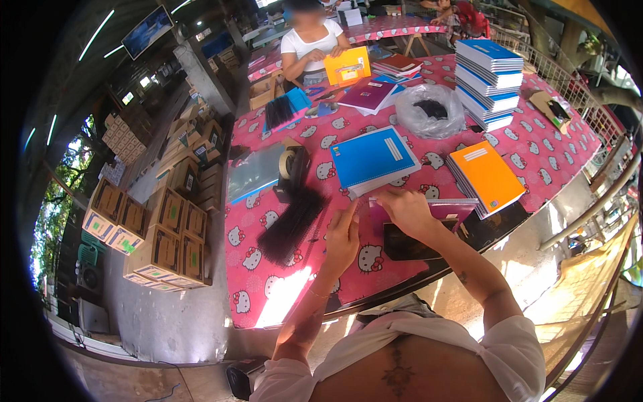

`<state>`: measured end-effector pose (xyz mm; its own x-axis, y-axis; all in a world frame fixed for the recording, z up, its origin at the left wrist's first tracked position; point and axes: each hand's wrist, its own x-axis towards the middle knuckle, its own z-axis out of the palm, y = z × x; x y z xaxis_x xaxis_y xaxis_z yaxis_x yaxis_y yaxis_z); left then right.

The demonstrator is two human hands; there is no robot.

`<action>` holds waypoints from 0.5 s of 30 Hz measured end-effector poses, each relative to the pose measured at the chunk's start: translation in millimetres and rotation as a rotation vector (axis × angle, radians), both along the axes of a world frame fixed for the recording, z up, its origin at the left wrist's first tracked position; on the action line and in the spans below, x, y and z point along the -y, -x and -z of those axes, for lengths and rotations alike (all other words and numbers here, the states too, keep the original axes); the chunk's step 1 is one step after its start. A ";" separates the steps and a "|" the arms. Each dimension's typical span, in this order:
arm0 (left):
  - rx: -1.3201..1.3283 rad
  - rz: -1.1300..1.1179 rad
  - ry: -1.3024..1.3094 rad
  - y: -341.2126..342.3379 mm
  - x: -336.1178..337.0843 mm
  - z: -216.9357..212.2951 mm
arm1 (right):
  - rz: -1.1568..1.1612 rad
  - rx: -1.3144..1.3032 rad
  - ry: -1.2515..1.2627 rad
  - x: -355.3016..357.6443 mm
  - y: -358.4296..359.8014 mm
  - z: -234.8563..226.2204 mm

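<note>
My right hand [405,213] is closed at the left end of a purple notebook [455,209], which stands tilted near the table's front edge. Just to its left is my left hand [343,234], fingers drawn together and pointing away from me. Whatever it pinches is too small to make out. A dark, flat object [408,244] lies below the notebook, partly covered by my right forearm. Left of my left hand spreads a bundle of thin black binding coils [291,228]. Behind it stands a tape dispenser [289,175] with a roll of tape.
Blue notebooks [375,159] lie beyond my hands, orange notebooks [487,175] to the right. Farther back are a plastic bag [429,124] with black contents and a tall notebook stack [489,84]. Across the table a person [311,50] holds a yellow notebook [348,65]. Cartons [171,214] stand left.
</note>
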<state>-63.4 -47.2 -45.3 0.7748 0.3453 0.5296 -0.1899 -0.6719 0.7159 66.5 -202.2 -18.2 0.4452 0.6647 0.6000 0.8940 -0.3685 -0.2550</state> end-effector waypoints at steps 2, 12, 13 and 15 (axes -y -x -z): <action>-0.017 -0.062 -0.116 -5.1 3.6 -4.1 | -0.019 -0.006 -0.050 -1.1 -4.2 4.1; 0.059 -0.006 0.002 -24.4 -5.3 -9.1 | -0.023 -0.029 -0.075 -4.2 -12.1 7.1; 0.024 -0.006 -0.013 -25.7 -8.5 -9.1 | -0.033 -0.032 -0.079 -4.4 -12.5 6.9; -0.011 -0.005 -0.027 -29.6 -16.1 -6.9 | -0.043 -0.036 -0.083 -4.4 -11.2 5.2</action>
<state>-33.8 -31.1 -38.4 0.7791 0.3346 0.5301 -0.1785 -0.6921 0.6993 77.7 -197.9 -23.4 0.4397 0.6320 0.6381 0.8981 -0.3066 -0.3152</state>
